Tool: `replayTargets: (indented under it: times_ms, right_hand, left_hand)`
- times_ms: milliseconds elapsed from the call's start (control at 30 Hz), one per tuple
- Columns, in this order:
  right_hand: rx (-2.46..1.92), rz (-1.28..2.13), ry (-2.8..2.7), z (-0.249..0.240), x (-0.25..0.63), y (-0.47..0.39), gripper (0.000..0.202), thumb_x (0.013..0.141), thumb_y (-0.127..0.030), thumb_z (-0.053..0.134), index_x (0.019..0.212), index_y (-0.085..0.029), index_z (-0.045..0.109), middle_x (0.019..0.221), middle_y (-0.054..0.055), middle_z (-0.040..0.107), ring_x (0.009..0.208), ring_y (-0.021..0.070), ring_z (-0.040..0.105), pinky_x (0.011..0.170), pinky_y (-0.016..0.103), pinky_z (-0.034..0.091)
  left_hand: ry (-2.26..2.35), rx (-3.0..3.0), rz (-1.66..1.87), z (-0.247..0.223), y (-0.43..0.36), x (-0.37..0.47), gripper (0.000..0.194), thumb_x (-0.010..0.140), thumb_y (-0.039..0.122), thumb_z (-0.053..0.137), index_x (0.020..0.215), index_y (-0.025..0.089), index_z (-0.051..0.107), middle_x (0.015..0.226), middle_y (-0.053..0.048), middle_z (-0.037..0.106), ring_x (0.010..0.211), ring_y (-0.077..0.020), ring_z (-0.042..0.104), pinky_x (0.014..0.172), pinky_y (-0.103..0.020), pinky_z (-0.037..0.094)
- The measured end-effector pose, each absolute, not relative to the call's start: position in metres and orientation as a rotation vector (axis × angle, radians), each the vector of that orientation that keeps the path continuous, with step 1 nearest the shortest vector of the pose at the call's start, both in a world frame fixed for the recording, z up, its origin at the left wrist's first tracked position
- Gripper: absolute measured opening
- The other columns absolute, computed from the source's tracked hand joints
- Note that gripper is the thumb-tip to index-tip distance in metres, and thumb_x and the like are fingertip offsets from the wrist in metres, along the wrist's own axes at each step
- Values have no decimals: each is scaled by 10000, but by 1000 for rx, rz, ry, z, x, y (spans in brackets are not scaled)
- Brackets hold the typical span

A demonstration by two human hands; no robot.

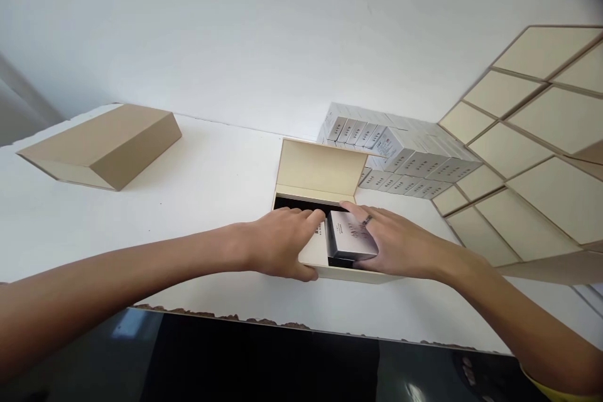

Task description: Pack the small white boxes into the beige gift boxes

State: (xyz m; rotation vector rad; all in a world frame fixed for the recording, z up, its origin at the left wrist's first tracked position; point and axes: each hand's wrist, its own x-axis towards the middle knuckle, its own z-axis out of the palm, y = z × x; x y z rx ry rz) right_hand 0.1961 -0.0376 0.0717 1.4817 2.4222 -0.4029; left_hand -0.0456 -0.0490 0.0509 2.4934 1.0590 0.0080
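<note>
A cream gift box (320, 166) lies on the table before me, its lid raised at the back and its inside black. My right hand (402, 240), with a ring on one finger, grips a small pale, silvery-pink carton (351, 233) at its right side. The carton sits tilted in the right part of the box. My left hand (285, 242) is curled over the left part of the box, thumb at the front wall and fingers across the top. Beneath that hand shows a flat white printed piece (315, 248), mostly hidden.
Behind the box, small white cartons (414, 160) are stacked in rows against the wall. To the right rises a tall stack of cream gift boxes (532, 151). A closed tan box (103, 144) lies at the left. The white table's (221, 163) front edge is chipped.
</note>
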Motion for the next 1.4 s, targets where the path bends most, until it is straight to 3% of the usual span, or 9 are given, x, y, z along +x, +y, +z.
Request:
replayTargets:
  times_ms: [133,267,400,567,733,900,1033,1167,1400]
  right_hand:
    - [1462,-470,2426,73,198,-34,1061,730,-452,696,1616,-240,152,1416,128,562,1264,347,540,988,446,487]
    - [1498,-547,2406,83,203,-34,1056,759,-562,692,1623,-289,149,1480,116,517,1295,363,528,966,469,510]
    - [1469,-597,2381,87,206,-31,1028,762,-718,649,1602,-259,273,1563,111,436,1390,388,435,1044,523,473]
    - [1470,-717,2295,92,198,-29,885,839,-738,551,1555,-243,392,1619,84,360,1453,382,355,1145,545,377]
    - [1308,-769,2354,97,183,-32,952,673,-753,718,1486,-337,450,1401,76,545,1330,375,461,996,484,491]
    - [1302,-746,2265,90,174,-29,948,576,-743,763,1360,-278,502,1269,97,551,1138,367,556,822,458,522]
    - [1216,-635,2229,84,170,-29,808,661,-691,694,1332,-269,538,1102,94,544,974,348,586,735,473,501]
    - [1185,-636,2254,82,169,-32,706,722,-607,663,1337,-277,557,1107,107,530,1019,363,576,762,485,493]
    - [1124,-666,2302,82,167,-31,450,728,-545,661,1075,-260,639,1018,75,500,906,302,580,663,392,459]
  left_hand:
    - [1077,2427,29,47,-44,-48,613,743,539,688,1184,189,446,1023,-79,646,921,-290,630,787,-423,514]
    - [1077,2450,62,44,-45,-48,638,753,560,652,1216,175,444,1055,-105,650,959,-319,629,845,-465,517]
    - [1077,2451,59,43,-47,-48,643,760,561,639,1227,167,442,1033,-107,648,951,-321,625,868,-476,512]
    - [1072,2435,87,41,-47,-49,617,766,566,635,1211,185,441,1051,-102,640,975,-320,620,882,-477,503]
    - [1067,2429,94,41,-47,-48,565,765,553,652,1149,189,456,1011,-83,635,925,-294,615,874,-472,496]
    - [1069,2430,61,42,-46,-49,532,783,554,657,1125,192,470,1017,-78,631,945,-290,610,872,-466,485]
    - [1046,2434,78,41,-46,-50,563,795,583,638,1164,192,471,1060,-85,629,984,-297,603,888,-471,477]
    - [1046,2435,79,41,-46,-49,569,805,585,627,1190,198,467,1103,-91,633,1022,-305,607,906,-472,473]
    - [1058,2462,97,40,-48,-48,526,804,558,631,1163,201,485,1083,-78,644,1005,-305,621,876,-459,473]
